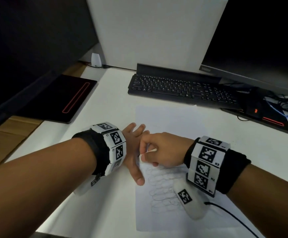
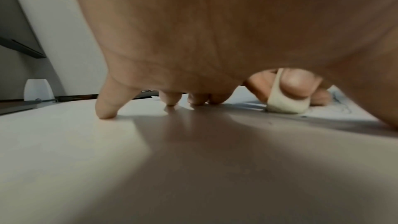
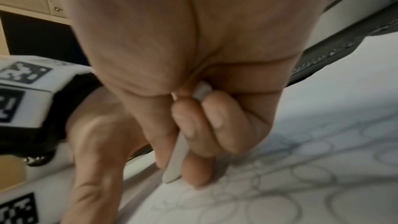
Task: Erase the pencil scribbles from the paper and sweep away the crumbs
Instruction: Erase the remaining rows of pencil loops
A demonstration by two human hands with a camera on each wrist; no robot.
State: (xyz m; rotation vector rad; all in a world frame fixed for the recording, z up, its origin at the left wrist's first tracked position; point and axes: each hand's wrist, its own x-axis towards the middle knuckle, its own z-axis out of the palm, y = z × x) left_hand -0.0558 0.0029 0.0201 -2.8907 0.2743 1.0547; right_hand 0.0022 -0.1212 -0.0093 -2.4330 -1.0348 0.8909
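On the white desk (image 1: 105,194), right in front of the keyboard (image 1: 182,90), sits the sheet of paper (image 1: 165,121), long side running away from the person, so it lies portrait. Its near half is covered in rows of loopy grey pencil scribbles (image 1: 164,189), faint and thin, while the far half looks blank. The left hand (image 1: 133,152) lies flat along the paper's left edge, fingers straight and spread, fingertips (image 2: 106,111) pressing down on the surface. The right hand (image 1: 164,148) pinches a small white eraser (image 2: 286,106) between thumb and curled fingers, right at the top of the scribbled patch and touching the left hand. That eraser is a flat slab with rounded, slightly grubby corners, held on edge and tilted, its long axis pointing down with the lower end against the paper (image 3: 172,175). Crumbs are too small to make out.
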